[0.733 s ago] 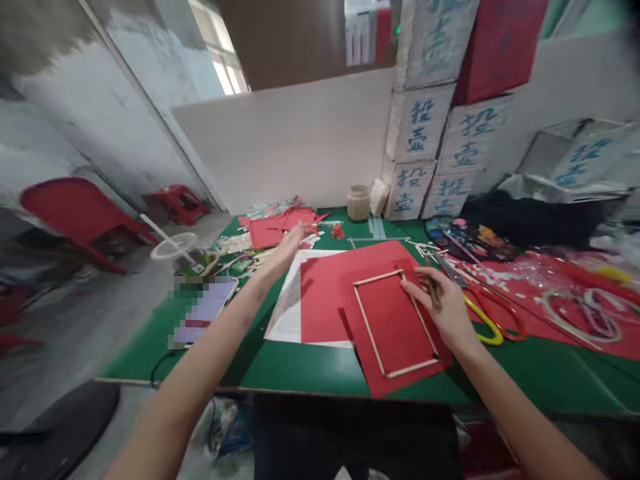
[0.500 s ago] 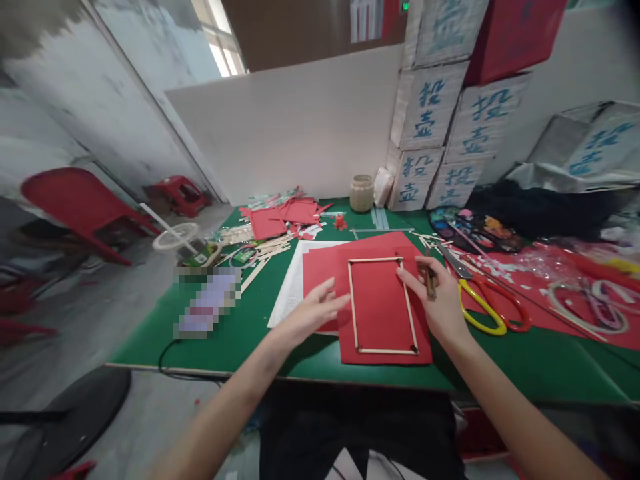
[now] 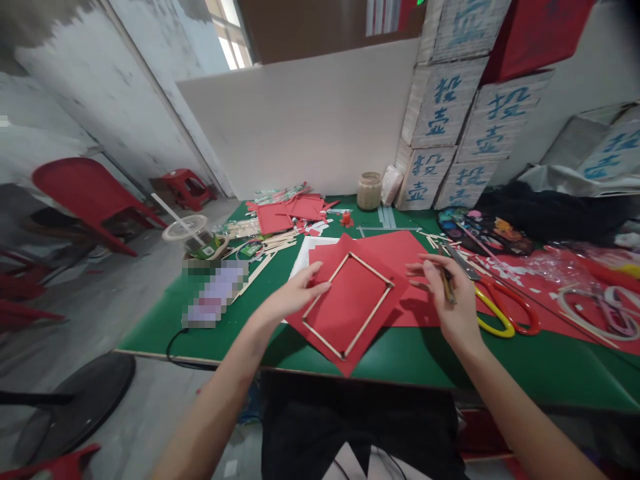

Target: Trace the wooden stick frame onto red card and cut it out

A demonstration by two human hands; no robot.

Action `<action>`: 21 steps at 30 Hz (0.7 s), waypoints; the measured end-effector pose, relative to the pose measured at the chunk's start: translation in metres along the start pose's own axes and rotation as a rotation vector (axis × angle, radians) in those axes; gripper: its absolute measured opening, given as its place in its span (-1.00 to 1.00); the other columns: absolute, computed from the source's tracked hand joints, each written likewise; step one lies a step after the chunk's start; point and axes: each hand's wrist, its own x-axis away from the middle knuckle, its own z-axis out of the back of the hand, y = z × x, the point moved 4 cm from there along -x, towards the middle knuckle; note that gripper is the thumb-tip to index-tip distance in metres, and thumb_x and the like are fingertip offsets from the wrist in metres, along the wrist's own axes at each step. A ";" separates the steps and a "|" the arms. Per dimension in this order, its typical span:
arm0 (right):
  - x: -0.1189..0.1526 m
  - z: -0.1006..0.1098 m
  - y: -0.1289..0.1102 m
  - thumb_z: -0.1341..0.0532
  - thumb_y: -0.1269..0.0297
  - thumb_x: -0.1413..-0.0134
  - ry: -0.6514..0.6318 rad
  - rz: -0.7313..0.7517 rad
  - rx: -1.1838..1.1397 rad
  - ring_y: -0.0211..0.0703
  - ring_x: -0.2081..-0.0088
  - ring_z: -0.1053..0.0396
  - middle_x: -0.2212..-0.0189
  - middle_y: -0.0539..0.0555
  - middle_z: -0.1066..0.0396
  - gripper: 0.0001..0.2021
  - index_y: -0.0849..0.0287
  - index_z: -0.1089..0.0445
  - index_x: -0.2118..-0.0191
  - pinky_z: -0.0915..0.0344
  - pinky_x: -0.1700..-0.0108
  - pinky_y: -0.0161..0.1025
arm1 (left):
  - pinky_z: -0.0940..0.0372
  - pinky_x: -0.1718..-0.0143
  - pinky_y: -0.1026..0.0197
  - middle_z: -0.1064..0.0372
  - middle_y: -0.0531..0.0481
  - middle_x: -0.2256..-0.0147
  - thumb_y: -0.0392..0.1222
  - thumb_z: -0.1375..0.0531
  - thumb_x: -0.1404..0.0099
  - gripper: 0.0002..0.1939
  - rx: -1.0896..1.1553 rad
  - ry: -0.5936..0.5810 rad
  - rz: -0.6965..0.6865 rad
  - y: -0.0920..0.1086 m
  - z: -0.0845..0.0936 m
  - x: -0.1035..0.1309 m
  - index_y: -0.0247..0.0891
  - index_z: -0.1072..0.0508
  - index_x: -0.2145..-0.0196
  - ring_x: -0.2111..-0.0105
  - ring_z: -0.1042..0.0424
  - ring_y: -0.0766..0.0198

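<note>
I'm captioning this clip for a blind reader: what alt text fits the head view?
Two bare hands work a red paper sheet with a stick frame on a green table. The left hand rests on the sheet's left edge; the right hand holds a thin stick beside yellow-handled scissors.

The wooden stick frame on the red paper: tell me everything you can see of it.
The rectangular frame of thin pale wooden sticks lies flat on a red paper sheet, turned diagonally to the green table edge. Four sticks meet at the corners, enclosing bare red paper. The left hand rests fingertips at its upper-left side; the right hand stays clear.
</note>
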 end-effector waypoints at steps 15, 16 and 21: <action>-0.003 0.023 0.008 -0.14 -0.17 -0.22 0.047 -0.146 0.045 -0.16 0.46 -0.54 0.42 0.10 -0.58 -0.49 0.16 -0.54 0.05 -0.52 0.36 -0.25 | -0.29 0.07 0.22 -0.37 -0.03 -0.04 -0.24 -0.20 -0.27 -0.63 -0.750 -0.421 -0.197 0.050 -0.028 -0.091 -0.13 -0.39 -0.05 0.04 -0.40 0.16; -0.004 0.025 0.009 -0.19 -0.14 -0.19 0.038 -0.156 0.066 -0.17 0.44 -0.54 0.39 0.11 -0.58 -0.54 0.16 -0.56 0.09 -0.52 0.36 -0.25 | -0.28 0.03 0.19 -0.34 -0.07 -0.06 -0.25 -0.16 -0.32 -0.68 -0.759 -0.311 -0.225 0.049 -0.027 -0.084 -0.17 -0.39 -0.03 0.01 -0.39 0.15; -0.007 0.025 0.013 -0.40 0.01 0.03 -0.066 -0.194 0.071 -0.15 0.42 -0.55 0.37 0.08 -0.57 -0.62 0.16 -0.55 0.16 -0.54 0.35 -0.23 | -0.29 -0.05 0.05 -0.31 -0.22 -0.02 -0.28 -0.06 -0.42 -0.77 -0.871 -0.058 -0.163 0.019 -0.028 -0.028 -0.34 -0.39 0.01 0.01 -0.40 0.07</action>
